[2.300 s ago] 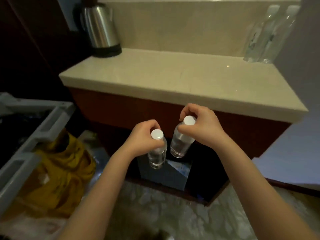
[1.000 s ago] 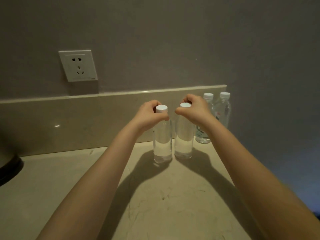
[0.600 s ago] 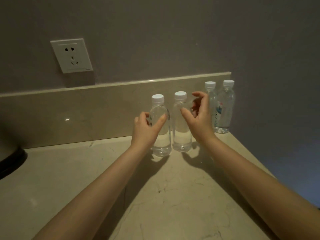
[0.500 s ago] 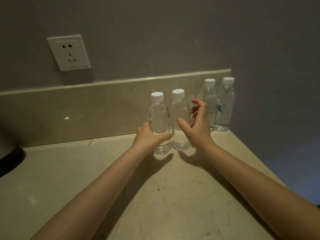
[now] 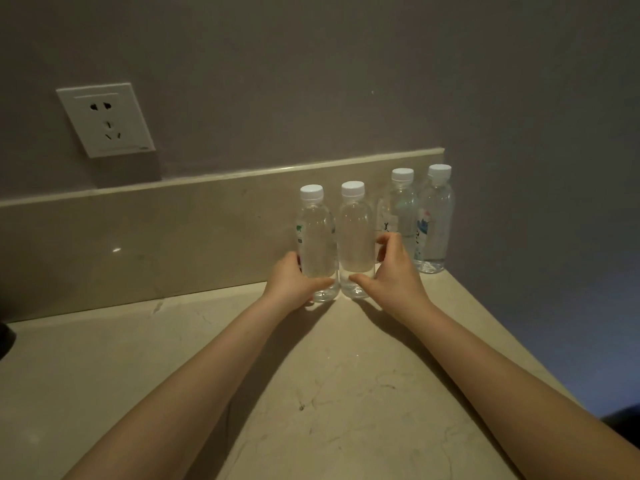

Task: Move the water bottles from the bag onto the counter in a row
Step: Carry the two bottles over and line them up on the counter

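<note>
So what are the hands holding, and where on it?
Each grips a bottle low on its body: left hand the leftmost bottle, right hand the second bottle. Both stand on the counter.

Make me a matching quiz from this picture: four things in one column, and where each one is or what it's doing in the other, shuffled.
Column one
1. left hand
2. right hand
3. wall socket
4. rightmost bottle

Column two
A. on the wall above the backsplash
B. grips the second bottle from the left
C. stands at the right end of the counter
D. grips the leftmost bottle

Pairs: 1-D, 2-B, 3-A, 4-C
</note>
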{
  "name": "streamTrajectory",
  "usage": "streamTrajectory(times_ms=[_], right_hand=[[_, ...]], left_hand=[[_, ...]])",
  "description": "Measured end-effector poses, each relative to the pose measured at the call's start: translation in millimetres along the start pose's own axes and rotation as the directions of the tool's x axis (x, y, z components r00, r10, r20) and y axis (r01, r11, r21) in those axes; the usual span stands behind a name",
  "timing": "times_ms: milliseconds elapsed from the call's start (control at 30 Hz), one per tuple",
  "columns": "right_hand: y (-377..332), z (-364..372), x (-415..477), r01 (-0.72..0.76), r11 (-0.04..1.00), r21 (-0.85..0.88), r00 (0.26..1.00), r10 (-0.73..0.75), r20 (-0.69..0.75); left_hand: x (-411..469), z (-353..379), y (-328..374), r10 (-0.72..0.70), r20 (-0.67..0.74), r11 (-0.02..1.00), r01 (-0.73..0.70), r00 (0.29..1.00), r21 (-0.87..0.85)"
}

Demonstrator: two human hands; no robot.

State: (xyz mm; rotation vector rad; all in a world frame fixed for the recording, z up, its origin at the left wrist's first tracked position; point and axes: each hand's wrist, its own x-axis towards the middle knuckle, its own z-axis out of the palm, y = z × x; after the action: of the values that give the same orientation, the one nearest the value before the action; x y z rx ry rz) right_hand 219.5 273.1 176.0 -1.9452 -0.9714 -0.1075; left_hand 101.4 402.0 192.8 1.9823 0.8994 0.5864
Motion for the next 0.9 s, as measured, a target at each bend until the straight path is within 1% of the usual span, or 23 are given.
streamTrajectory(times_ms=[133, 267, 367, 433, 533, 633, 700, 733, 800, 833, 900], right_hand=[[10.4, 0.3, 6.2, 0.0, 0.989, -0.145, 0.998, -0.009, -0.065], [15.2, 4.8, 9.7, -0.051, 0.968, -0.247, 0.997, 0.036, -0.068], [16.7, 5.8, 10.0, -0.088, 0.958, -0.273, 0.995, 0.074, -0.061], [16.3, 5.9, 10.3, -0.088, 0.958, -0.272, 0.996, 0.076, -0.052], [15.6, 5.3, 9.4, -0.087, 0.964, -0.25, 0.996, 0.079, -0.041], [12.2, 2.6, 6.6, -0.125, 0.972, -0.198, 0.992, 0.122, -0.026], [9.1, 0.6, 5.3, -0.143, 0.979, -0.145, 0.99, 0.14, -0.028], [7.3, -1.1, 5.2, -0.138, 0.983, -0.124, 0.99, 0.136, -0.028], [2.5, -7.1, 4.9, -0.117, 0.989, -0.088, 0.993, 0.115, -0.028], [-0.9, -10.8, 5.4, -0.111, 0.992, -0.058, 0.993, 0.11, -0.032], [-10.2, -20.8, 7.3, -0.106, 0.994, 0.036, 0.993, 0.108, -0.043]], left_hand=[[8.2, 11.4, 6.0, 0.016, -0.036, 1.0, -0.016, 0.999, 0.005], [17.1, 20.8, 12.2, 0.029, -0.046, 0.999, -0.028, 0.999, 0.023], [21.4, 21.5, 15.1, 0.038, -0.059, 0.995, -0.033, 0.998, 0.093], [22.2, 21.9, 15.5, 0.034, -0.053, 0.996, -0.029, 0.998, 0.088], [19.1, 22.5, 15.3, 0.002, -0.037, 0.998, 0.001, 0.999, 0.058], [16.1, 21.0, 16.5, -0.047, -0.036, 0.996, 0.05, 0.998, 0.075], [12.1, 19.5, 15.4, -0.072, -0.062, 0.991, 0.078, 0.995, 0.11], [8.9, 19.0, 15.2, -0.057, -0.089, 0.986, 0.07, 0.994, 0.149], [-0.2, 17.2, 18.4, 0.055, -0.163, 0.971, -0.015, 0.985, 0.237], [-5.3, 14.5, 21.4, 0.127, -0.206, 0.966, -0.073, 0.97, 0.249], [-17.0, 7.7, 33.0, 0.211, -0.276, 0.969, -0.163, 0.938, 0.186]])
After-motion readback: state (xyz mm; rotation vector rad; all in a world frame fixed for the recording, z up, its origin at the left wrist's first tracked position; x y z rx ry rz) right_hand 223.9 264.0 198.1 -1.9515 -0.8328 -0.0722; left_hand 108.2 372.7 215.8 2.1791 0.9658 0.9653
